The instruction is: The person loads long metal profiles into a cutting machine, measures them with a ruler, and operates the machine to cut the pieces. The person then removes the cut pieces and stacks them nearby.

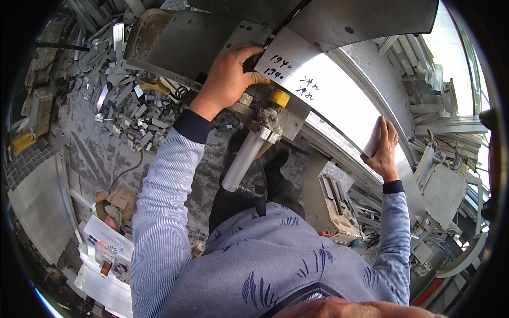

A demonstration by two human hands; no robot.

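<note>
A long, bright metal profile (339, 98) with black handwriting on its top runs from the machine at top centre toward the lower right. My left hand (228, 79) is at its left end, thumb and forefinger curled around the end beside the metal guard (366, 24). The inner fingers are partly hidden there. Farther right, my right hand (383, 151) grips the profile, its thumb at the near edge and its fingers lying over the top. Below the left end sits a silver cylinder (246, 159) with a yellow knob (278, 98) above it.
A heap of metal offcuts (143, 119) covers the floor at left. A box-like stand (331, 201) holding small metal strips is near my right side. Stacked profiles (450, 127) lie at far right. White packaging (108, 238) and a metal sheet (42, 206) are at lower left.
</note>
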